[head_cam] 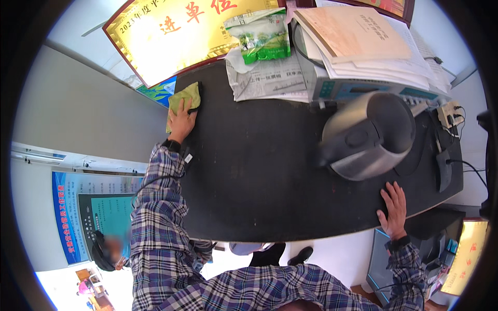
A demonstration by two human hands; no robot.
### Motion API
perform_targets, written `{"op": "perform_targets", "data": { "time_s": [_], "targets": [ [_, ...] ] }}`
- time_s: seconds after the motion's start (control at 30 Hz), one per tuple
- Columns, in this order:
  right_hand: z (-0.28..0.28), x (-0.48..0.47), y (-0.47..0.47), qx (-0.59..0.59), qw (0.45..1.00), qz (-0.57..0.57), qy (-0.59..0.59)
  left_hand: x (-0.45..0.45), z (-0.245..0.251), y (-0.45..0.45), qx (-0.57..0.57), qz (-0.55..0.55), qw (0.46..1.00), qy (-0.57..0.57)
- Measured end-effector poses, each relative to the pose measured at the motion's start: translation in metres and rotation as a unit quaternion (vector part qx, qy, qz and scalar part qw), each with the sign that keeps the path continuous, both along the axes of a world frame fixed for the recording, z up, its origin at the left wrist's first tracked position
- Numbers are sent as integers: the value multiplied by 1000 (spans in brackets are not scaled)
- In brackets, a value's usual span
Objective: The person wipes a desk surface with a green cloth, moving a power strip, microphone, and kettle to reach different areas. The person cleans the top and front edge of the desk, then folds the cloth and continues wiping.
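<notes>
My left hand [182, 123] rests on a yellow-green cloth [186, 97] at the far left corner of a black desk [249, 167]. Its fingers press the cloth, and part of a dark edge shows beside it. Palm down near the desk's front right edge, my right hand [394, 210] has its fingers apart and holds nothing. Just beyond it stands a stainless-steel electric kettle [348, 161] with a black lid and handle.
A green-and-white foil pouch [264, 39] lies on newspaper [268, 79] at the back. Papers and a booklet [358, 33] are piled on an electronic instrument [346, 91]. A power strip [449, 114] with cables is at the right. A person [109, 252] appears lower left.
</notes>
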State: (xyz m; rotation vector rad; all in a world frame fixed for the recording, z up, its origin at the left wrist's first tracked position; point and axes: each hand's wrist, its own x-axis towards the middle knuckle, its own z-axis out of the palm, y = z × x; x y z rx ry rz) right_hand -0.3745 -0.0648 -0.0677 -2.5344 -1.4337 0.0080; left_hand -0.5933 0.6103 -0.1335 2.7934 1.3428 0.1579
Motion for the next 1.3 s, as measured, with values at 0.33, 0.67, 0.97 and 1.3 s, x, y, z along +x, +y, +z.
{"op": "perform_targets", "data": {
  "time_s": [0.33,0.67,0.97,1.3],
  "targets": [
    [-6,2,-6,-25,1000,-7,13,83,2,74,2,49,998,-33],
    [-4,1,-6,-21,1000,5,-5,110,15,35,34,-52,998,2],
    [-1,-2,-2,-10,1000,6,-25,29,13,-54,2,-184,981,-55],
    [-10,-1,-9,-7,998,18,-55,-229,38,-264,-28,-47,998,-31]
  ]
}}
